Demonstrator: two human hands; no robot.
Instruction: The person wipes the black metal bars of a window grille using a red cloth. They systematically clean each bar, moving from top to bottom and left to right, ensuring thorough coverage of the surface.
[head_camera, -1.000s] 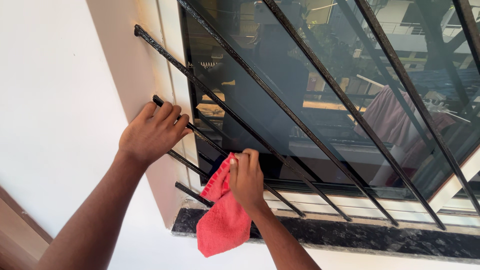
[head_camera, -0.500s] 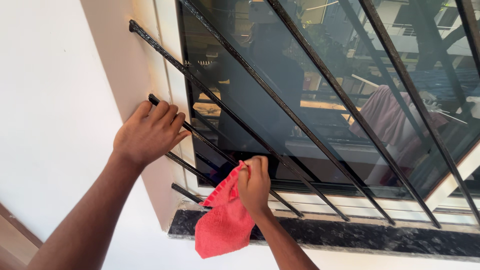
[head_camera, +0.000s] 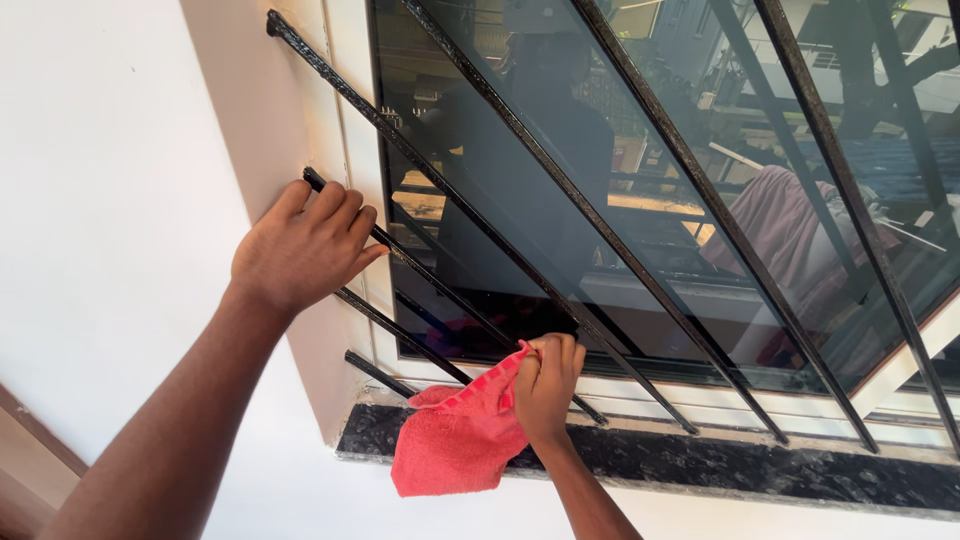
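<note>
- left hand (head_camera: 300, 245) sits at about 9 o'clock in the head view, fingers curled over one of the black window bars (head_camera: 440, 290) right where it meets the cream wall reveal (head_camera: 255, 120). clenched on the bar, palm partly against the reveal. reads as a brace, not the working hand.
- right hand (head_camera: 545, 385) is near 6 o'clock, just above the sill. fist closed on a bunched edge of the red cloth (head_camera: 455, 445), knuckles pressed up to the lower stretch of a bar.
- cloth is the thing in hand: gripped at its top corner, the rest hangs loose to 7 o'clock of the right hand and drapes over the front edge of the dark speckled stone sill (head_camera: 700, 465). only the pinched part touches the bar, likely so pressure goes through a small pad while the slack stays out of the way.
- bars run diagonally in frame, from 10 o'clock down to 4 o'clock, standing off in front of the tinted glass pane (head_camera: 600, 180). the gap between bars and glass is tight, which fits the hand working from the front rather than reaching behind.
- glass reflects a dark figure and a pinkish draped cloth at 3 o'clock; reflections only, nothing there to touch.
- white wall (head_camera: 100, 200) fills the 9 to 11 o'clock side, a brown edge (head_camera: 30, 450) at 8 o'clock, cannot tell what it is.
</note>
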